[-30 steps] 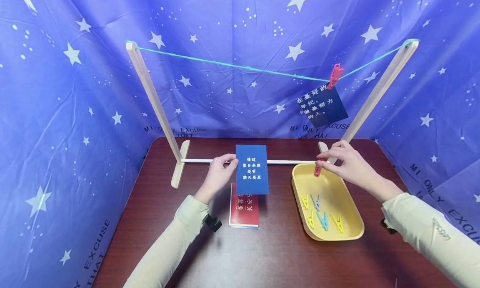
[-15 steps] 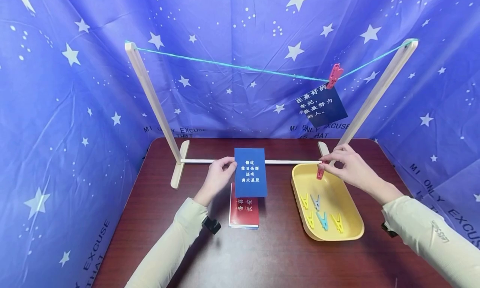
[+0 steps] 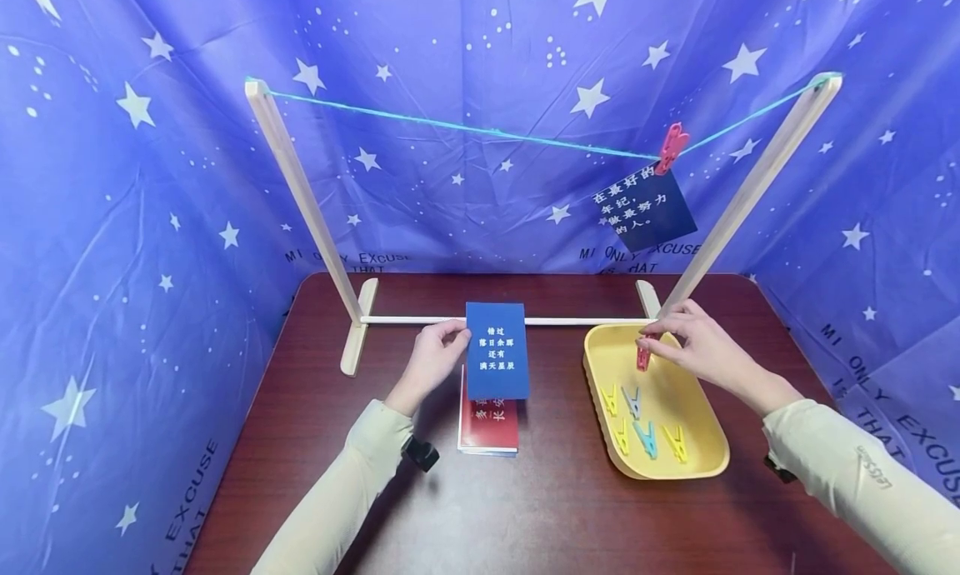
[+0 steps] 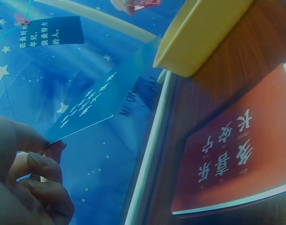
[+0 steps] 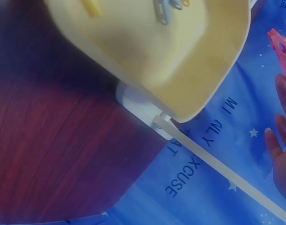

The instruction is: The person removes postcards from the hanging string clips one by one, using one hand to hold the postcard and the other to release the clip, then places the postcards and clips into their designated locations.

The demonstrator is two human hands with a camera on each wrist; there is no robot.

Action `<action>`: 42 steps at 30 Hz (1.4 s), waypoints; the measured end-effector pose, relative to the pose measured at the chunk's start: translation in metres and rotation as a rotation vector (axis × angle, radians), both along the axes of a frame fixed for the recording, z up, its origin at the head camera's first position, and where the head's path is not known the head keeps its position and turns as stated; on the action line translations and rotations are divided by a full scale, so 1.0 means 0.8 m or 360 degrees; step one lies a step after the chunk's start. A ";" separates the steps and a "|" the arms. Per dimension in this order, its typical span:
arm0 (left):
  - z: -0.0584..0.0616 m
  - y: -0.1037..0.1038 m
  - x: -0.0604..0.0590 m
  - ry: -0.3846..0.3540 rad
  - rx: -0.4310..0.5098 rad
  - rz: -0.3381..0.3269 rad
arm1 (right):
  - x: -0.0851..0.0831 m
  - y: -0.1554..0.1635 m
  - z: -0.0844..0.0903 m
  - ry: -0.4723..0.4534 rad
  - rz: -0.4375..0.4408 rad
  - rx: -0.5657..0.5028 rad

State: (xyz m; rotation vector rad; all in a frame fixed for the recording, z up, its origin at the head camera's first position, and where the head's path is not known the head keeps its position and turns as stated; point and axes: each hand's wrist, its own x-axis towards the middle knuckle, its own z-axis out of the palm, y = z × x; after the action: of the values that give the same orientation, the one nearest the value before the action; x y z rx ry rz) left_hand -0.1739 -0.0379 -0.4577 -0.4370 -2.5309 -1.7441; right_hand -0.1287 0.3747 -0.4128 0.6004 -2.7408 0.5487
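Left hand (image 3: pixel 433 360) pinches the blue card (image 3: pixel 497 350) by its left edge, grip tight on it, card upright above the red card stack (image 3: pixel 489 426) on the surface (image 3: pixel 525 508). Right hand (image 3: pixel 693 343) pinches a red clothespin (image 3: pixel 643 356) between fingertips, over the far end of the yellow tray (image 3: pixel 712 467). Loose yellow and blue pins (image 3: pixel 636 421) lie in the tray. Dark card (image 3: pixel 642 209) hangs from the teal string (image 3: pixel 450 127) by another red pin (image 3: pixel 672 147), near the right post (image 3: pixel 750 187).
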 end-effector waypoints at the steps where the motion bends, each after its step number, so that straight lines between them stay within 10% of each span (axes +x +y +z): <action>1: -0.001 0.000 0.001 -0.0004 0.0002 -0.0002 | 0.001 0.001 -0.002 -0.0016 -0.0006 0.0006; 42: -0.054 -0.011 0.013 -0.0185 -0.0103 0.0038 | 0.016 0.015 -0.048 -0.0432 -0.0155 0.0203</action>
State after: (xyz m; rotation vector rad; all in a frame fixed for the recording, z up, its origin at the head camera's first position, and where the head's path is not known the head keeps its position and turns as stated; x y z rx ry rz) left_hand -0.1637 -0.0466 -0.5007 -0.3151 -2.6660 -1.7325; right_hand -0.1157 0.3870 -0.4510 0.4459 -3.0609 0.4651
